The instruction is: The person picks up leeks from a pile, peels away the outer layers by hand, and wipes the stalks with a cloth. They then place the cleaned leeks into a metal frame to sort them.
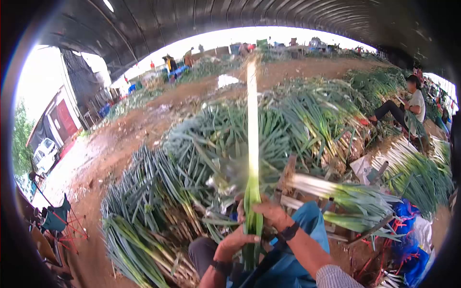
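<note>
Clearly, we have one long leek [252, 125] upright in front of us, roots up and leaves down, with both hands low on it. The fingers of our right hand [272, 214] are closed around it near where the white turns green, and our left hand [236, 240] grips the leaves lower down, its thumb across them. With all that pale shaft rising above our hold, the top could tip or sway, and a hard twist or squeeze at the green part could crease or split it. Pulling the two hands against each other might tear the leaves. The root end looks blurred, so we cannot tell how much soil clings there; loose dirt could drop onto the white or into our lap.

To our right, the wooden rack [288, 172] stands close to our forearm. If we swung the leek that way, we could bruise it on the post, or nudge the stacked stalks [357, 199] so that some slid off. Leaf tips near the blue apron [313, 222] could snag in its folds, and our black wristband [289, 232] might catch a leaf.
</note>
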Motion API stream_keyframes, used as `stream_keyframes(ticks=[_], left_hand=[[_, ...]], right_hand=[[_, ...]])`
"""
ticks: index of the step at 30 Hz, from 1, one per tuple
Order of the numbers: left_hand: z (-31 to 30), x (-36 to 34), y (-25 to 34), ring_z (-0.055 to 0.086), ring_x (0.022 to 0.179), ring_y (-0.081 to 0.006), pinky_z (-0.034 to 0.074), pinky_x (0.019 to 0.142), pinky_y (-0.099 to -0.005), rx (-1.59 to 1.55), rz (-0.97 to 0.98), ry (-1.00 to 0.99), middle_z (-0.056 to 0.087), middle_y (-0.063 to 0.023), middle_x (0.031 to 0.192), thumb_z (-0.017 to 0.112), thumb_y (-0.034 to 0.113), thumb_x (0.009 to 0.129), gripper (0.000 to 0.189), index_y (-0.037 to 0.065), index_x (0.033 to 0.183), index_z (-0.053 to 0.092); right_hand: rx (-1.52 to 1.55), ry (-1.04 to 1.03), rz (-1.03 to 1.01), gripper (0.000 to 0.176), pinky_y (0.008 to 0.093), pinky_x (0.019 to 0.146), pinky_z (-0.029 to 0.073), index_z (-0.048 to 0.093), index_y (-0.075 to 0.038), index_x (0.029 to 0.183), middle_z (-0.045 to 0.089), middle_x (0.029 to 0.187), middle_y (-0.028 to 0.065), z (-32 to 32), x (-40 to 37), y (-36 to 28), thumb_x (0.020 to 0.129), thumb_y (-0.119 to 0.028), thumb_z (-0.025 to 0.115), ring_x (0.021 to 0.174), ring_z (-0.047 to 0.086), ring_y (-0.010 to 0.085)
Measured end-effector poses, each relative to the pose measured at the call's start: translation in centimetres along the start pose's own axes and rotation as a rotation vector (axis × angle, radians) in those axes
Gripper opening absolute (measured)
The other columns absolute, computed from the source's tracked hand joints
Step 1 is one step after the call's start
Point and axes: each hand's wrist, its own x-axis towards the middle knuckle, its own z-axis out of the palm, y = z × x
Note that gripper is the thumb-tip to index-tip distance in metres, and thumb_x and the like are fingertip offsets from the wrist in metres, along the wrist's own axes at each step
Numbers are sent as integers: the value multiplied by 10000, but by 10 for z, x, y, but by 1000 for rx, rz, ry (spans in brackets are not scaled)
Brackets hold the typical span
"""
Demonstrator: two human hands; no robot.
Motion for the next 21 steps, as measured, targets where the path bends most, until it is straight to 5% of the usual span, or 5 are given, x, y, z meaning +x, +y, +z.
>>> stream_keyframes(ticks=[2, 7, 11, 14, 21], left_hand=[[0, -8, 2, 690, 991, -240, 564, 903, -384, 41, -35, -2, 680, -123, 1137, 818, 226, 807, 657, 0, 1355, 533], [-9, -27, -12, 679, 989, -214, 535, 937, -365, 35, -84, 9, 703, -109, 1125, 840, 224, 761, 675, -8, 1335, 571], [-27, -44, -41, 600, 1141, -177, 456, 1037, -318, 209, -142, 109, 650, -76, 1243, 863, 190, 783, 757, -7, 1422, 509], [-34, -60, -52, 579, 1179, -172, 431, 1063, -308, 128, -196, 133, 635, -78, 1282, 870, 162, 779, 788, -2, 1449, 490], [-65, -76, -68, 637, 942, -103, 518, 817, -247, 356, -134, 275, 708, -31, 1025, 817, 132, 826, 506, -21, 1270, 630]], right_hand=[[-2, 48, -7, 439, 435, 748, 535, 597, -15, 1179, 628, 770, 92, 12, -3, 3, 886, -303, 752, 734, 629, 236], [-258, 234, -83, 370, 426, 692, 558, 603, -25, 1118, 665, 787, 112, 39, -5, -34, 910, -295, 744, 701, 654, 253], [-443, 337, -263, 319, 415, 708, 555, 583, -34, 1026, 631, 738, 98, 42, 1, -96, 965, -334, 674, 686, 647, 244], [-348, 442, -414, 271, 388, 657, 568, 576, -57, 904, 623, 697, 85, 38, 3, -146, 970, -295, 686, 619, 635, 227], [-289, 597, -596, 294, 337, 729, 530, 571, -82, 902, 565, 721, 12, -4, -33, -260, 958, -337, 707, 654, 586, 180]])
